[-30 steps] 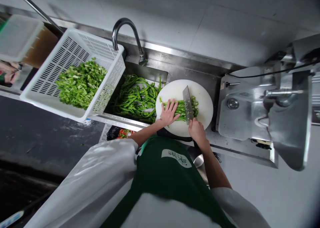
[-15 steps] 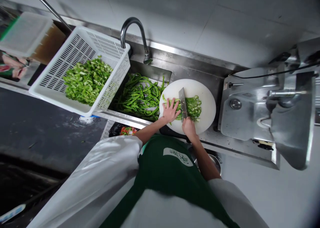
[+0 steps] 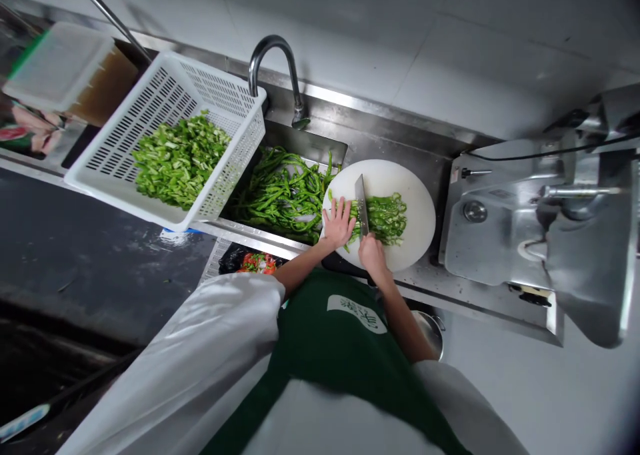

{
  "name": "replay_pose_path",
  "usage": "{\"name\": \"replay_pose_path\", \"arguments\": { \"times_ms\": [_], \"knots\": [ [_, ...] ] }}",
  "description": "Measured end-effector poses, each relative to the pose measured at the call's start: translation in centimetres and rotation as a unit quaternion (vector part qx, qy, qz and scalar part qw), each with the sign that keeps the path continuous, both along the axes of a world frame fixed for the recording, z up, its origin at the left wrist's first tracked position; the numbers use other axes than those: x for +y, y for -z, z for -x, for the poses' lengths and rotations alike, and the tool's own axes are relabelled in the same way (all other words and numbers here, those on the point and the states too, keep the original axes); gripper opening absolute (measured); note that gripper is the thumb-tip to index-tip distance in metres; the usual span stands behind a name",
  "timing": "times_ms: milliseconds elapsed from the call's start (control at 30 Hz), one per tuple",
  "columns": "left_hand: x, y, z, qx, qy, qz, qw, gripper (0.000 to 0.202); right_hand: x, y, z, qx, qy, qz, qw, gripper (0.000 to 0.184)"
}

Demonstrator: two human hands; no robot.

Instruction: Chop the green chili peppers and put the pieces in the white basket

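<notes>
A round white cutting board point(image 3: 400, 175) lies on the steel counter beside the sink. On it lies a bundle of long green peppers point(image 3: 385, 218), cut pieces to the right of the blade. My left hand point(image 3: 338, 223) presses flat on the uncut ends, fingers spread. My right hand point(image 3: 371, 253) is closed round the handle of a cleaver point(image 3: 361, 203), whose blade stands across the peppers right beside my left fingers.
The sink point(image 3: 287, 192) holds a heap of whole green peppers under a curved tap point(image 3: 277, 62). A white slotted basket point(image 3: 165, 135) of chopped greens rests on the sink's left rim. A steel machine point(image 3: 540, 228) stands to the right. A translucent lidded box point(image 3: 57, 65) sits far left.
The cleaver and my right hand have worked leftward along the bundle, my left hand drawing back before the blade. More cut pieces lie to the right of the blade.
</notes>
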State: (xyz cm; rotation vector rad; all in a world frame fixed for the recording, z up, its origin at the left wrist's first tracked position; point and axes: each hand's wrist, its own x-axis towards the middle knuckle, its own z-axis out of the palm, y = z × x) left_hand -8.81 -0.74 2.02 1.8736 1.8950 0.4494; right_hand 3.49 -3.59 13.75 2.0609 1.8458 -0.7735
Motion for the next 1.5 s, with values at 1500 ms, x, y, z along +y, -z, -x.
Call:
{"name": "replay_pose_path", "arguments": {
  "times_ms": [1500],
  "knots": [
    [-2.1, -0.4, 2.5, 0.069, 0.046, -0.047, 0.995, 0.085, -0.7, -0.4, -2.5, -0.027, -0.090, -0.052, 0.994, 0.038]
  ]
}}
